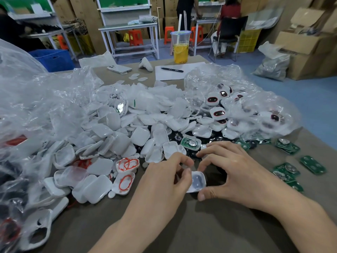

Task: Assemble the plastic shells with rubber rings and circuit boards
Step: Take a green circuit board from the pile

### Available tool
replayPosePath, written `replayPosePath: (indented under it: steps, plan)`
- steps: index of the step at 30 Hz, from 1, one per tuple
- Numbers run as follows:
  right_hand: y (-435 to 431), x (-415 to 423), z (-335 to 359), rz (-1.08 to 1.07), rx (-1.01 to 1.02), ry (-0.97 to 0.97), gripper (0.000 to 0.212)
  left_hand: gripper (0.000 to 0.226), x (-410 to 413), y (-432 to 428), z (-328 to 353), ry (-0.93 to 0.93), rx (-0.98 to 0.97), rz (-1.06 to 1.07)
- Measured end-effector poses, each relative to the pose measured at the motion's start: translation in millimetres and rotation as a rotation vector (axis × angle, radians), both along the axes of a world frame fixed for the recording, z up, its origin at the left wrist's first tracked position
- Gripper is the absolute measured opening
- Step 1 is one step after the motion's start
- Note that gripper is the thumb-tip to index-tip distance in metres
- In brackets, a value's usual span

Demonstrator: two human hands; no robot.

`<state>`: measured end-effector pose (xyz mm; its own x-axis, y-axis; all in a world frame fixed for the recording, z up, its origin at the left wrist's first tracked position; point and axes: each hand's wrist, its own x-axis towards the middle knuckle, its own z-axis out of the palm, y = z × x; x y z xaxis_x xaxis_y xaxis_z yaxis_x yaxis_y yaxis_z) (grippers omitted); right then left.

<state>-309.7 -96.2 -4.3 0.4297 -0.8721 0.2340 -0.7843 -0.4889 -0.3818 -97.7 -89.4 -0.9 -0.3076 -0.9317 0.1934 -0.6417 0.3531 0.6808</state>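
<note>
Both my hands hold one white plastic shell point(197, 181) just above the table, its hollow side up. My left hand point(164, 181) pinches its left edge with thumb and forefinger. My right hand point(229, 172) curls round its right side, thumb under the shell's lower edge. A big heap of empty white shells point(116, 136) lies ahead and to the left. Two shells with red rubber rings point(125, 181) sit left of my hands. Green circuit boards point(286, 170) lie at the right. One shell with a board inside point(190, 143) rests just beyond my fingers.
Clear plastic bags point(36, 99) bulge at the left, and another bag at the right holds finished shells point(218, 114). Farther back on the table stand a yellow drink cup point(180, 50), a phone point(119, 69), and paper with a pen point(172, 69). Cardboard boxes point(306, 46) stand at the right.
</note>
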Motion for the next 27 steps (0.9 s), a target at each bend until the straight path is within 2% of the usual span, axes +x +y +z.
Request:
replayPosePath:
  steps: [14, 20, 25, 27]
  plan:
    - [0.3, -0.9, -0.3, 0.023, -0.04, -0.023, 0.059, 0.013, -5.6, 8.8, 8.9, -0.097, -0.099, 0.012]
    - [1.5, -0.4, 0.2, 0.077, -0.059, -0.044, 0.035, 0.016, -5.1, 10.1, 7.5, -0.134, -0.129, 0.004]
    - [-0.1, -1.1, -0.1, 0.087, -0.058, -0.03, 0.026, 0.011, -5.7, 7.9, 6.8, -0.265, -0.211, -0.038]
    - [-0.2, -0.8, -0.4, 0.083, -0.051, -0.024, 0.025, 0.017, -0.8, 7.9, 7.5, -0.309, -0.259, -0.066]
